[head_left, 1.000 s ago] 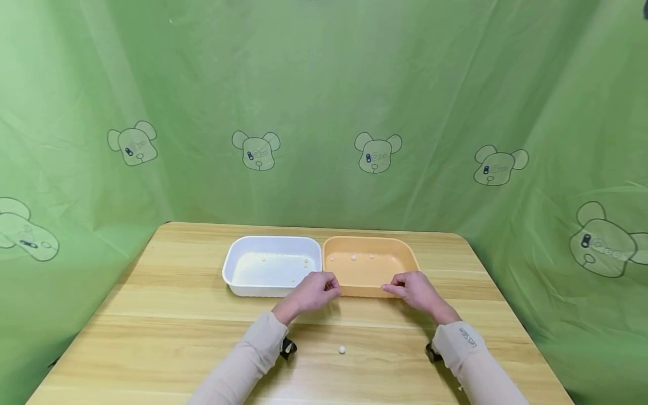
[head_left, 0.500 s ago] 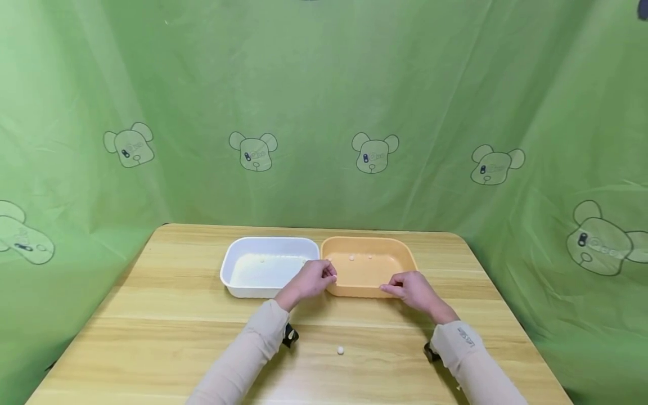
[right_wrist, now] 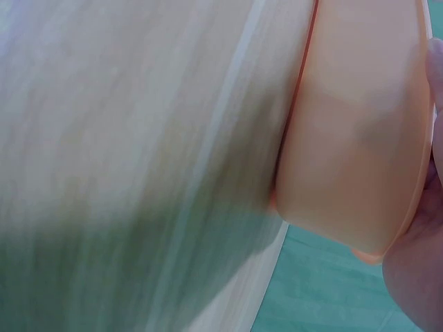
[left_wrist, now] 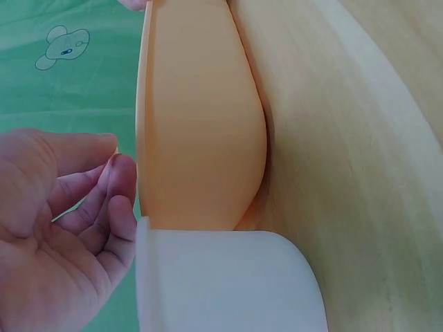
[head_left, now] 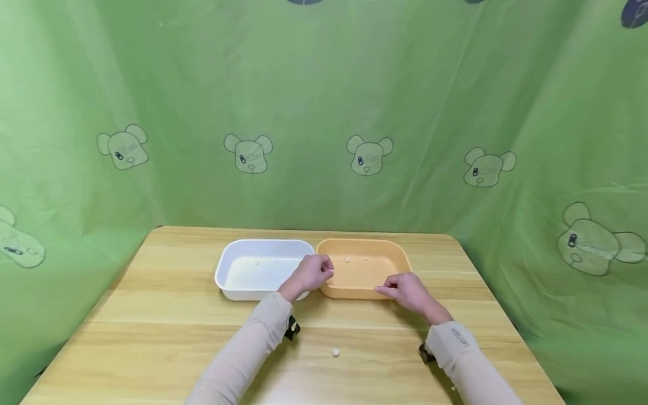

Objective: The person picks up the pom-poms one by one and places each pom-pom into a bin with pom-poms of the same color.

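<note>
My left hand (head_left: 314,270) is above the inner rims of the two trays, by the orange one's left end. Its thumb and forefinger pinch a tiny pale piece (left_wrist: 116,150), mostly covered by the fingertips. At the near rim of the orange plastic tray (head_left: 364,293), my right hand (head_left: 407,291) holds the edge with thumb and curled fingers; the fingertips are partly hidden in the right wrist view. Small whitish balls (head_left: 347,259) lie inside the orange tray. Left of it, touching or nearly so, stands a white tray (head_left: 243,294) with a tiny pale piece (head_left: 257,263) inside.
One small white ball (head_left: 336,352) lies on the wooden table (head_left: 152,315) between the forearms. Green curtains (head_left: 304,197) with bear-face prints surround the table's back and sides. A black strap or device (head_left: 292,327) sits under each wrist.
My left hand has risen from the orange tray's near rim and moved slightly back, with the pale piece between its fingertips. The right hand stays at the rim. The head view has shifted slightly.
</note>
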A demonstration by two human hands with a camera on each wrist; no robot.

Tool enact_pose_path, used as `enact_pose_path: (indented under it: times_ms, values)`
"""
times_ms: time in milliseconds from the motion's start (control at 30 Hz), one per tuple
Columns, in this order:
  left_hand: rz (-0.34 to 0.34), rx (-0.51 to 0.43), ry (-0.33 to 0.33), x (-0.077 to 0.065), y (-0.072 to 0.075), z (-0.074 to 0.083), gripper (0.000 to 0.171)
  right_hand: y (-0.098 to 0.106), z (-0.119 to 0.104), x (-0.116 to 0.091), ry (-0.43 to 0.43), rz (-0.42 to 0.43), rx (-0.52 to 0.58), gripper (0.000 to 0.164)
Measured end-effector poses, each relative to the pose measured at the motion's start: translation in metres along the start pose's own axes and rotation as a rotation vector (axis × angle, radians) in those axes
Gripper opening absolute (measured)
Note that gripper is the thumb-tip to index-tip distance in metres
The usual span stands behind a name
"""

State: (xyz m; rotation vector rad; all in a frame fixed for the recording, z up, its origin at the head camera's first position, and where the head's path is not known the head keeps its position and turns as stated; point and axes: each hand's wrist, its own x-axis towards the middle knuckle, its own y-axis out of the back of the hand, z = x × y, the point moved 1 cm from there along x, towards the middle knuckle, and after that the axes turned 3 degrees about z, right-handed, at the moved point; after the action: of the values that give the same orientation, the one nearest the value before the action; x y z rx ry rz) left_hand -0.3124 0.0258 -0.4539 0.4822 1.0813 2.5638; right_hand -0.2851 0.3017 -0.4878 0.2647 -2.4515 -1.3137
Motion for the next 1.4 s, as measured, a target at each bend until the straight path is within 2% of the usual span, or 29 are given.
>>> enact_pose_path:
  times_ms: [167, 300, 467, 700, 967, 1233, 1400]
  values:
    - [0.029, -0.004, 0.034, 0.0, 0.002, -0.004, 0.015, -0.003, -0.003, 0.0, 0.009, 0.001, 0.006, 0.037]
    - [0.027, -0.032, 0.009, -0.005, 0.005, -0.006, 0.02, -0.004, -0.002, 0.0, -0.008, -0.002, -0.003, 0.038]
    - [-0.023, -0.038, -0.041, -0.019, 0.009, -0.006, 0.017, -0.003, -0.001, -0.001, -0.019, -0.004, -0.011, 0.036]
    - [-0.149, -0.072, -0.136, -0.044, 0.008, 0.002, 0.012, 0.001, 0.0, -0.002, -0.043, -0.005, -0.005, 0.034]
    - [-0.365, -0.047, -0.158, -0.07, -0.006, 0.008, 0.011, 0.001, 0.0, -0.003, -0.057, -0.018, 0.001, 0.033]
    - [-0.493, 0.095, -0.274, -0.084, -0.023, 0.016, 0.019, 0.001, -0.002, -0.001, -0.052, -0.007, 0.004, 0.032]
    - [-0.554, 0.125, -0.304, -0.089, -0.033, 0.012, 0.022, 0.001, -0.002, 0.0, -0.06, -0.022, -0.001, 0.034]
